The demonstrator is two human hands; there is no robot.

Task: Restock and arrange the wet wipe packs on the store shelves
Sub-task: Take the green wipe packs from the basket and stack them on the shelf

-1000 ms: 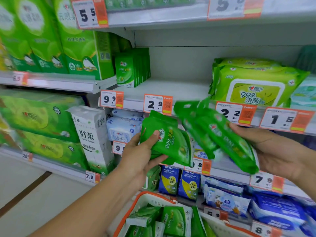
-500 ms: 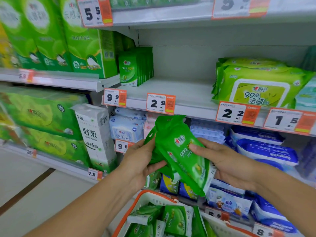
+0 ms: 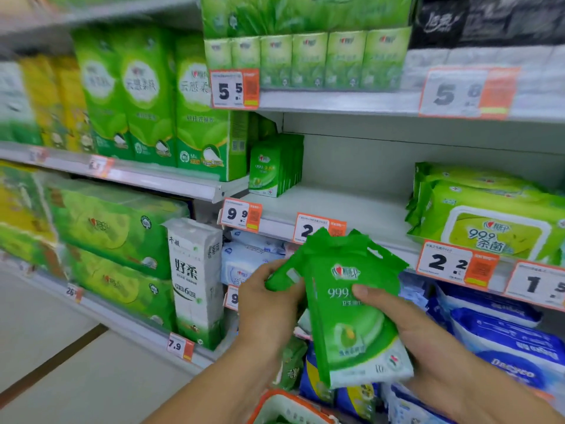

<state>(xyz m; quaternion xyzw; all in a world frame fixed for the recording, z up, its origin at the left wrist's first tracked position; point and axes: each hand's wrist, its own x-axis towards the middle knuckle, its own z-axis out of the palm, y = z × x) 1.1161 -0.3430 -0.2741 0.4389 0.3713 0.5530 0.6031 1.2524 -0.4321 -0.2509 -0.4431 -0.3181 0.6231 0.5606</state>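
Note:
Both my hands hold a stack of small green wet wipe packs (image 3: 348,316) upright in front of the middle shelf. My left hand (image 3: 269,304) grips the stack's left side. My right hand (image 3: 406,335) grips its right side, thumb across the front pack. On the white shelf (image 3: 345,206) above, a row of the same green packs (image 3: 275,166) stands at the back left, and large lime-green wipe packs (image 3: 489,215) lie stacked at the right. Bare shelf shows between them.
A white basket with an orange rim (image 3: 287,408) sits below my hands. Blue wipe packs (image 3: 501,332) fill the lower right shelf. Green tissue bundles (image 3: 137,102) and a white tissue pack (image 3: 195,280) stand on the left shelves. Price tags (image 3: 241,214) line the shelf edges.
The two handfuls of green packs came together into one stack held by both hands. My view has tilted upward, showing the upper shelf and less of the basket.

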